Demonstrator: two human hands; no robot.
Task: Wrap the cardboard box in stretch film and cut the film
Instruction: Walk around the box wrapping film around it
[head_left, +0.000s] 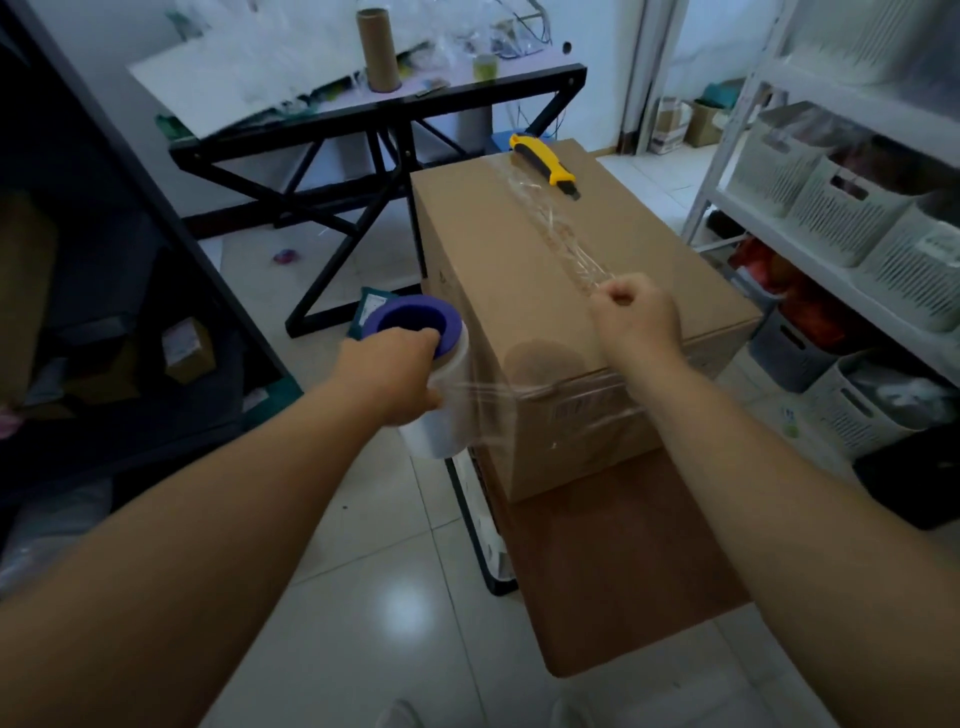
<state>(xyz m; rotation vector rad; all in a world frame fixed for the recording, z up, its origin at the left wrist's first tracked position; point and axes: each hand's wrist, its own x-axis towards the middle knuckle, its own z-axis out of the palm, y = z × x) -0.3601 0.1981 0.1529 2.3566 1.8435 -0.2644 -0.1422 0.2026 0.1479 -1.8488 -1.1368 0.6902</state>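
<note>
Firmly, left grip (395, 371) holds film roll (436, 384); right grip (636, 317) pinches film (566, 234).

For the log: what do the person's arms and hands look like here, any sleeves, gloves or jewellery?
Both forearms are bare right to the bottom edge of the frame, with no sleeves in view. The left hand and right hand wear no gloves. No watch, bracelet or ring shows on either wrist or on the fingers that are visible.

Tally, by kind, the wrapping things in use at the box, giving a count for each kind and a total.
Cardboard box: 1
Stretch film roll: 1
Yellow utility knife: 1
Hands: 2, the left hand gripping the roll, the right hand pinching the film strip
Total: 5
</note>
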